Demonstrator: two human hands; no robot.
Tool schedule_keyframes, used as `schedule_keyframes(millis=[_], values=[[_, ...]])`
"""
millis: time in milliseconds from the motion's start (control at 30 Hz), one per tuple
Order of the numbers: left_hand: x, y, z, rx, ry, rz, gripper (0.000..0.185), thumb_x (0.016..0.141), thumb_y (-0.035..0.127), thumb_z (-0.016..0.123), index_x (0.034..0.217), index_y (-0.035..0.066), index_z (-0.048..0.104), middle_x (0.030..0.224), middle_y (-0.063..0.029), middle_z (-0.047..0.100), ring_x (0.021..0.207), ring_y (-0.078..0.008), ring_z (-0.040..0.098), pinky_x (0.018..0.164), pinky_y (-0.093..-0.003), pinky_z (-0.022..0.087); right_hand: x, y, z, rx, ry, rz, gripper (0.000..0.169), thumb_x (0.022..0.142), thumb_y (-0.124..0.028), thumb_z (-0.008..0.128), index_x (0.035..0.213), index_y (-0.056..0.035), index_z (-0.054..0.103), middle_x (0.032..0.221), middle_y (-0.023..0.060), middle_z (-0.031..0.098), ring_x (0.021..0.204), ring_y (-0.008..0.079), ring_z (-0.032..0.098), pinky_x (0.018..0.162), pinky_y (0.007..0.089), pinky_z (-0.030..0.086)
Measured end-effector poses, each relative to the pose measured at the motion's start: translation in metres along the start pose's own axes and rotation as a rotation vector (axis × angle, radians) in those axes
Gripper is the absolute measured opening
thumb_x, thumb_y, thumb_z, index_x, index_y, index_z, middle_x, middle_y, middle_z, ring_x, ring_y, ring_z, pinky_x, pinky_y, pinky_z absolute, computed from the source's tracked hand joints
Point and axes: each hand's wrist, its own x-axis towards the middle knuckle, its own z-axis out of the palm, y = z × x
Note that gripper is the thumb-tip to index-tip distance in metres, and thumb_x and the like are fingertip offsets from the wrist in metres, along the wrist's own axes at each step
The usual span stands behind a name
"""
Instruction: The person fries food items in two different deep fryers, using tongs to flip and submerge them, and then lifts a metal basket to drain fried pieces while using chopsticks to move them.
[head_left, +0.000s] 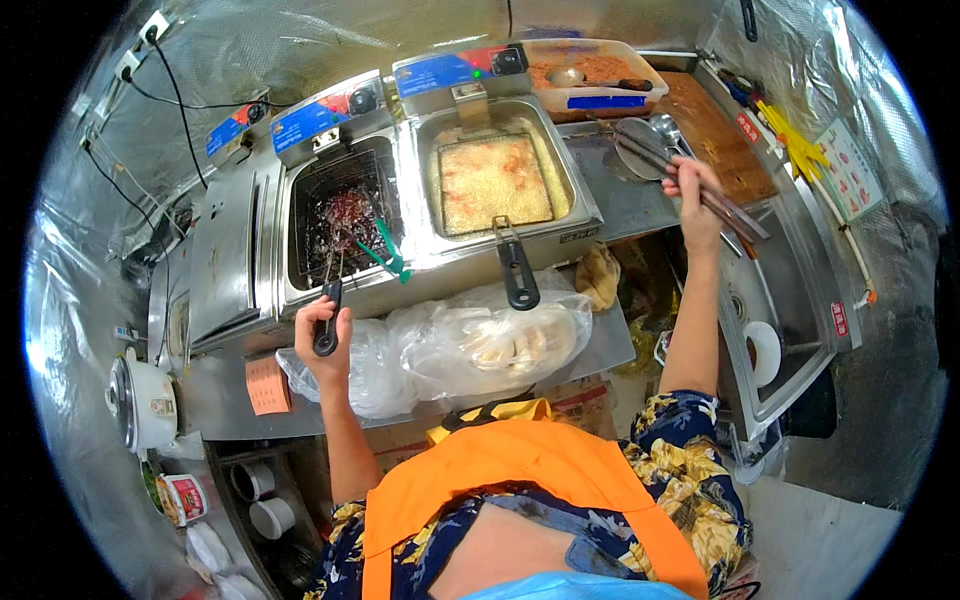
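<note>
My left hand (324, 337) grips the black handle (328, 319) of a wire fryer basket, which sits in the dark oil of the left fryer (349, 210). A green plastic clip or tongs (388, 259) rests over that fryer's front right edge. In the fryer (495, 176) to its right, pale food bubbles in a second basket whose black handle (519, 279) sticks out over the front. My right hand (691, 184) holds a pair of long dark chopsticks or tongs (724, 206), slanted above a round metal strainer (637, 150) and a ladle (666, 127) on the counter.
Clear plastic bags of pale food (495, 341) lie before the fryers. A plastic tub of reddish mixture (600, 56) stands at the back, beside a brown cutting board (701, 135). At right is a metal sink (780, 315); yellow gloves (795, 142) hang there. A rice cooker (146, 401) stands at left.
</note>
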Motion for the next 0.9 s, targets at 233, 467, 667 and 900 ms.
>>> schedule_keyframes(millis=[233,467,667,900], values=[[-0.002,0.003,-0.004,0.077,0.011,0.001,0.022,0.074,-0.005,0.071,0.084,0.003,0.053,0.089,-0.0089,0.060,0.095,-0.0233,0.061,0.087,-0.0339,0.046,-0.053,0.133,0.012,-0.335,-0.491,0.328,0.039,0.087,-0.032,0.055,0.110,-0.0007,0.060,0.107,0.0129,0.058,0.098,0.0263,0.057,0.085,0.0347,0.043],[-0.004,0.007,-0.003,-0.047,0.036,-0.135,0.024,0.072,-0.002,0.075,0.084,0.003,0.055,0.090,-0.0089,0.063,0.095,-0.0192,0.063,0.083,-0.0280,0.047,-0.055,0.133,0.019,-0.916,-0.918,0.170,0.033,0.093,-0.008,0.043,0.125,-0.0023,0.042,0.122,0.0210,0.054,0.104,0.0434,0.054,0.088,0.0420,0.045],[-0.004,0.005,-0.002,-0.024,0.044,-0.111,0.025,0.070,-0.002,0.075,0.082,0.003,0.054,0.087,-0.0079,0.062,0.096,-0.0199,0.063,0.082,-0.0288,0.048,-0.032,0.115,-0.013,-0.391,-0.430,0.059,0.030,0.096,-0.004,0.042,0.122,0.0001,0.057,0.114,0.0144,0.062,0.103,0.0245,0.061,0.091,0.0322,0.046],[-0.004,0.005,-0.003,-0.002,0.019,-0.088,0.025,0.071,-0.003,0.074,0.083,0.003,0.052,0.087,-0.0081,0.060,0.097,-0.0215,0.061,0.087,-0.0316,0.047,-0.118,-0.086,-0.009,0.222,-0.082,-0.166,0.025,0.094,-0.010,0.052,0.109,0.0080,0.061,0.074,0.0115,0.066,0.064,0.0175,0.060,0.070,0.0331,0.053]])
